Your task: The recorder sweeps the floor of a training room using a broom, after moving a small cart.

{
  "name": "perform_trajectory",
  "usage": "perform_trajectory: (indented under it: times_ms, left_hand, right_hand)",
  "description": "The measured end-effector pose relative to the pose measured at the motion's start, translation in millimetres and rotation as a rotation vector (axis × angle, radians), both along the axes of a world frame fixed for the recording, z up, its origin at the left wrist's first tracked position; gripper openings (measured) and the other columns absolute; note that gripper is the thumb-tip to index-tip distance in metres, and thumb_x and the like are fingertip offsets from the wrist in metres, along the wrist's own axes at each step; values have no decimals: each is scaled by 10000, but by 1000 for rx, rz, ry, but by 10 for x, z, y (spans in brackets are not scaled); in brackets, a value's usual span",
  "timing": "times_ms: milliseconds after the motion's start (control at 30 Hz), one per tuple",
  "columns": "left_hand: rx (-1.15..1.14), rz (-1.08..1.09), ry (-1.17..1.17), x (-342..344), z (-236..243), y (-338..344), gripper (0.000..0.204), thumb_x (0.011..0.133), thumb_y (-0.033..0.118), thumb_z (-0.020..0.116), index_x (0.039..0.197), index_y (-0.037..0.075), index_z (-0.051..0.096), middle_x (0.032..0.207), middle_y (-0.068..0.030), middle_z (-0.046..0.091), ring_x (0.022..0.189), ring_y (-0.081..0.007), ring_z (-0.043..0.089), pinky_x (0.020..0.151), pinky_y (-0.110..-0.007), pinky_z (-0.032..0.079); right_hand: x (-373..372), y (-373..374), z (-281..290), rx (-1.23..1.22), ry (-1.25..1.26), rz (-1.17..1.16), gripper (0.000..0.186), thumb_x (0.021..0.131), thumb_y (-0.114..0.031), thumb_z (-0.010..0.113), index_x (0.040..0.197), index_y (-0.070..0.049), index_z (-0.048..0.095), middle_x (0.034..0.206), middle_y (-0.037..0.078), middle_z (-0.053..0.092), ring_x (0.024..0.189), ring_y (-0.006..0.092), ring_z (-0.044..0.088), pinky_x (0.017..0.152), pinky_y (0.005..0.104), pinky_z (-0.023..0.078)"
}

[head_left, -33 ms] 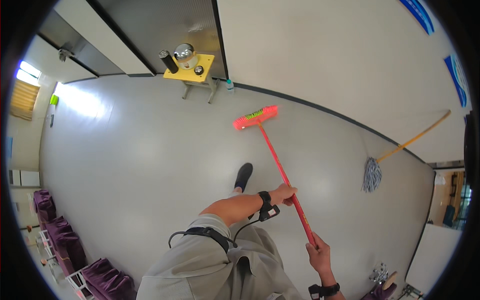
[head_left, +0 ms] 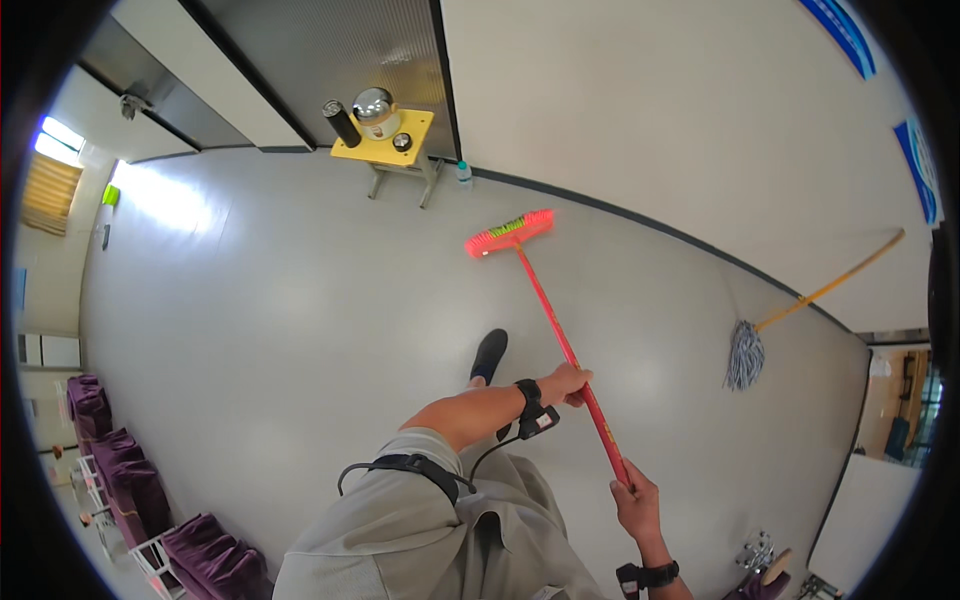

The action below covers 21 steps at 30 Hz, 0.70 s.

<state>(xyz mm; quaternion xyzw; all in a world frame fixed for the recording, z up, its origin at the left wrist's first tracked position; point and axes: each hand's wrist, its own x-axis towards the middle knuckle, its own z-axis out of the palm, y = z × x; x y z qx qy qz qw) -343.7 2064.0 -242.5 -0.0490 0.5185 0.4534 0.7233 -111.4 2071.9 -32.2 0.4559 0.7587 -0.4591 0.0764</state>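
A push broom (head_left: 563,340) with a long red handle slants across the floor in front of me. Its pink head, with some yellow-green bristles, is at the far end. My left hand (head_left: 566,384) is closed round the middle of the handle, and a black band with a small wired device sits on that wrist. Lower down, my right hand (head_left: 637,502) grips the handle near its top end, thumb along the shaft. The broom head appears to rest on the floor, though its underside is hidden.
A small yellow table (head_left: 420,125) by the far wall carries a round metal-topped pot, a dark flask and a small round item. Beside it stands a bottle (head_left: 464,174). A mop (head_left: 745,358) leans on the right wall. Purple-covered seats (head_left: 125,470) line the left.
Hardly anything differs. The surroundings sit very slightly farther right in view, while both hands keep their hold on the broom handle.
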Motion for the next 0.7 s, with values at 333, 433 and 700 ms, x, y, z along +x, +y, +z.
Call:
perform_trajectory:
  times_ms: [333, 433, 700]
  left_hand:
    - [109, -127, -103, -681, -364, 261, 419, 913, 367, 468, 792, -21, 569, 616, -122, 580, 476, -212, 580, 438, -361, 500]
    - [169, -260, -136, -712, 1, 396, 432, 914, 394, 475, 820, -19, 562, 679, -130, 591, 525, -221, 599, 473, -355, 509]
    - [291, -120, 73, -1635, 312, -73, 467, 839, 460, 594, 917, 0, 584, 792, -128, 616, 622, -208, 623, 551, -339, 540]
  right_hand:
    - [-1140, 711, 258, -59, -88, 190, 387, 853, -76, 591, 1226, 17, 543, 669, -40, 458, 603, 40, 400, 537, 208, 367]
    - [-996, 853, 539, -53, -165, 176, 366, 847, -80, 597, 1200, 13, 559, 656, -27, 494, 583, 46, 436, 530, 220, 389]
    - [-1215, 1532, 631, 178, -189, 366, 351, 824, -155, 657, 1124, 21, 608, 644, 80, 627, 582, 112, 594, 543, 270, 467]
